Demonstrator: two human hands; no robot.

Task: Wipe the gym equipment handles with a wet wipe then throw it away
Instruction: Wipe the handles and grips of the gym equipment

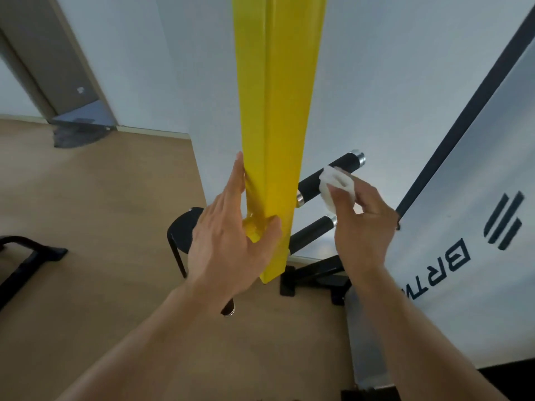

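Note:
A yellow square post (275, 111) of the gym machine runs down the middle of the view. My left hand (231, 235) grips its lower end, thumb on the near face and fingers flat along the left side. Two black handles with chrome end caps stick out to the right of the post, an upper handle (311, 182) and a lower handle (314, 231). My right hand (364, 218) holds a white wet wipe (335, 185) pressed around the middle of the upper handle. Part of another handle end (228, 309) shows below my left wrist.
A black round stool (181, 227) stands just left of the post behind my left hand. The machine's black base (315, 277) lies on the wooden floor. A grey panel with dark lettering (463, 227) stands at the right. A black frame (26, 256) sits at the left edge.

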